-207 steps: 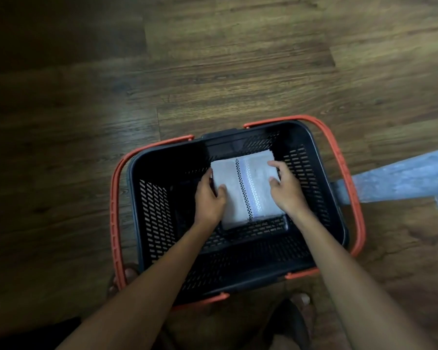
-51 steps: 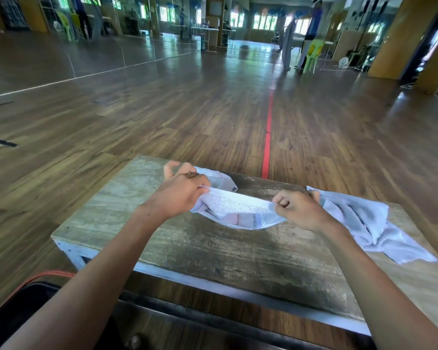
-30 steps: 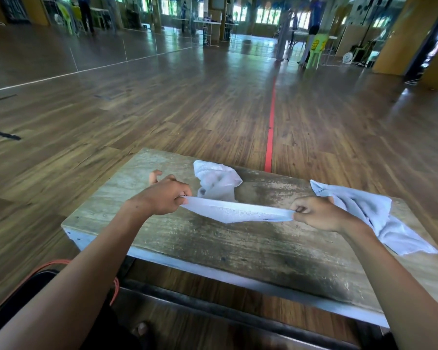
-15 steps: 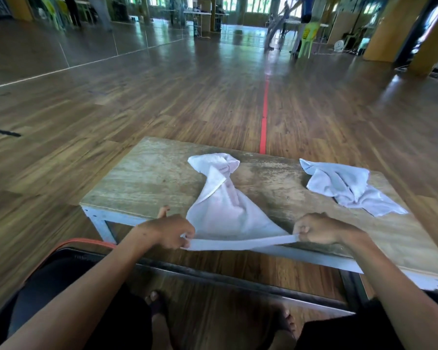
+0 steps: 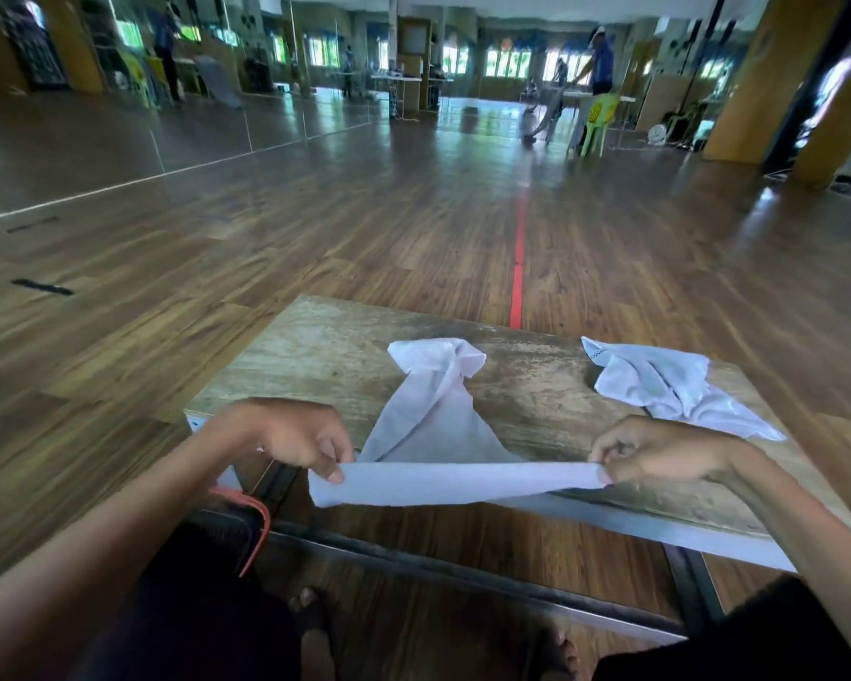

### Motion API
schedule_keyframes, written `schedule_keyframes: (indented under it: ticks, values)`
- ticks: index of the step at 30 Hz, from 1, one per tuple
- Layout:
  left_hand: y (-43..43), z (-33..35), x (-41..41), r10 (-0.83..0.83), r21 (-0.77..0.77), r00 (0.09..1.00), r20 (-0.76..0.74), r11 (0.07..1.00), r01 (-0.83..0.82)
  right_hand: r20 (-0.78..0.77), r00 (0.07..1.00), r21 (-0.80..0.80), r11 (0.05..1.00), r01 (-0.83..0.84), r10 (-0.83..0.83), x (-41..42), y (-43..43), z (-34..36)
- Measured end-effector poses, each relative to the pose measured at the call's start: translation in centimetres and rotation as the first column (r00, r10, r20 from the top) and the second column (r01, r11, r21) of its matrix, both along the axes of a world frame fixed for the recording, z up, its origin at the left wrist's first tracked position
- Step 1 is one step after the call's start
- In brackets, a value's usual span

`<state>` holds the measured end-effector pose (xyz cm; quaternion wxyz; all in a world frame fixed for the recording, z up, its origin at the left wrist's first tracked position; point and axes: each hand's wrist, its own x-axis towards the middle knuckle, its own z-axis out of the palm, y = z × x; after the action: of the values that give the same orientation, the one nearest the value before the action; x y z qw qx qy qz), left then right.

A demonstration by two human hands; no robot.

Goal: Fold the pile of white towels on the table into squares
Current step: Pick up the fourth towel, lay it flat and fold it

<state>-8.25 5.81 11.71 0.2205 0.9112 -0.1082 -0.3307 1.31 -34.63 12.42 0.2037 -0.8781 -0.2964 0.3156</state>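
Quick update from my end of the feed; the white towel [image 5: 433,425] that was a crumpled wad between the hands a couple of seconds ago is now drawn out long, and its near edge is pulled tight in a straight line from one hand to the other. The left hand [image 5: 296,442] pinches one near corner with thumb and curled fingers; the right hand [image 5: 659,452] pinches the other the same way, so both are closed on the cloth, neither one free. Compared with half a second back, a narrow strip of the edge now hangs below the knuckles, just off the front lip of the wooden table [image 5: 315,346]; the rest of the towel runs away from the hands across the tabletop and is still bunched into a twist at its far end.

What I take from that: the towel isn't flat yet, so no fold has really started; I'd guess the next thing is a shake or a drag to open that far twist before halving it. The second towel [image 5: 669,385] lies rumpled just beyond the right hand, untouched; the orange-handled basket [image 5: 251,523] sits below the left wrist.
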Motion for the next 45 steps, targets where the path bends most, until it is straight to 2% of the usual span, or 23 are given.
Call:
schedule_keyframes:
  ticks: [3, 7, 9, 12, 19, 22, 24, 27, 30, 34, 37, 41, 44, 45]
  values:
    - [0.7, 5.0, 1.9, -0.032, 0.046, 0.993, 0.109, 0.999, 0.028, 0.098, 0.995, 0.057, 0.998, -0.022, 0.017, 1.4, 0.5, 4.6]
    - [1.6, 11.8, 5.5, 0.013, 0.102, 0.910, 0.415, 0.993, -0.061, 0.349, 0.933, 0.145, 0.989, 0.035, -0.084, 5.1, 1.4, 11.0]
    - [1.4, 15.8, 6.8, 0.001, 0.184, 0.804, 0.594, 0.973, -0.137, 0.460, 0.876, 0.197, 0.979, 0.057, -0.143, 6.8, 1.9, 14.4]
    - [1.0, 21.8, 8.0, -0.023, 0.263, 0.583, 0.812, 0.907, -0.330, 0.612, 0.762, 0.216, 0.972, 0.093, -0.209, 8.4, 2.6, 19.8]
    - [1.0, 33.5, 8.9, -0.035, 0.172, 0.290, 0.956, 0.871, -0.461, 0.816, 0.469, 0.306, 0.941, 0.145, -0.338, 8.1, 3.5, 31.3]
    - [1.1, 36.6, 8.5, -0.040, 0.130, 0.178, 0.983, 0.840, -0.527, 0.847, 0.393, 0.327, 0.934, 0.145, -0.358, 7.5, 3.2, 34.6]
    - [1.1, 37.8, 8.2, -0.056, 0.126, 0.145, 0.988, 0.834, -0.537, 0.856, 0.353, 0.357, 0.926, 0.125, -0.378, 6.9, 3.2, 36.1]
    - [0.7, 39.3, 7.7, -0.087, 0.149, 0.138, 0.987, 0.821, -0.551, 0.875, 0.288, 0.382, 0.920, 0.088, -0.390, 5.9, 3.2, 37.5]
    - [0.8, 40.3, 7.5, -0.055, 0.136, 0.164, 0.985, 0.833, -0.537, 0.878, 0.299, 0.365, 0.927, 0.091, -0.375, 5.2, 3.0, 38.5]
    - [1.2, 41.2, 7.2, -0.022, 0.145, 0.273, 0.962, 0.888, -0.437, 0.866, 0.370, 0.316, 0.942, 0.113, -0.335, 4.2, 2.5, 39.4]
    - [0.7, 41.6, 6.7, 0.039, 0.083, 0.341, 0.939, 0.938, -0.338, 0.827, 0.437, 0.350, 0.932, 0.091, -0.354, 4.0, 2.0, 39.6]
    - [-0.1, 42.0, 5.8, 0.147, -0.023, 0.528, 0.836, 0.972, -0.235, 0.701, 0.603, 0.384, 0.914, 0.132, -0.381, 4.1, 1.3, 40.0]
    - [0.3, 41.9, 5.1, 0.217, -0.058, 0.762, 0.610, 0.971, -0.230, 0.416, 0.840, 0.352, 0.913, 0.205, -0.349, 4.2, 0.6, 40.1]
    - [0.6, 41.8, 5.1, 0.238, -0.079, 0.812, 0.533, 0.969, -0.232, 0.327, 0.887, 0.331, 0.919, 0.215, -0.325, 4.1, 0.4, 40.1]
